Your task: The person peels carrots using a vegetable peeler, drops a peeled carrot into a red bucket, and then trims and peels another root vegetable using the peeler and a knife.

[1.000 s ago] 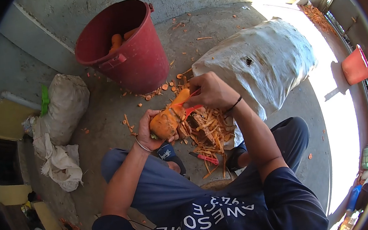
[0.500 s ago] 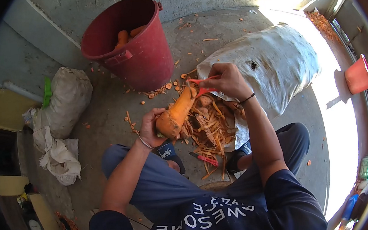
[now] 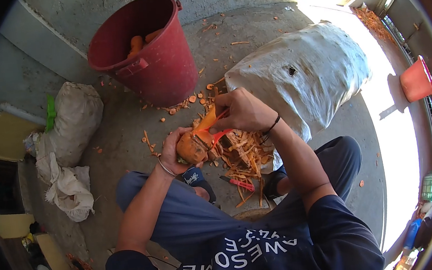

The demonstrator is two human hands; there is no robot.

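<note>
My left hand (image 3: 172, 150) is wrapped round a thick orange carrot (image 3: 192, 147), its blunt brown-skinned end toward me. Its upper part has been peeled to bright orange. In my right hand (image 3: 246, 110) is a red peeler (image 3: 221, 134), held against the carrot's right side; its blade is hard to make out. Below both hands lies a heap of carrot peelings (image 3: 246, 158) on the floor and the edge of the white sack. A small knife with a red handle (image 3: 242, 184) rests between my feet, close to the peelings.
A dark red bucket (image 3: 164, 67) with carrots inside stands ahead, left of centre. A big full white sack (image 3: 303, 71) lies at the right. Another sack (image 3: 78, 113) leans at the left. Beyond, near the sunlit strip, is a small red bucket (image 3: 417, 80).
The peeler has come down along the carrot, from its far tip toward the near end. The carrot has tilted so its blunt end faces me more. My view has shifted slightly.
</note>
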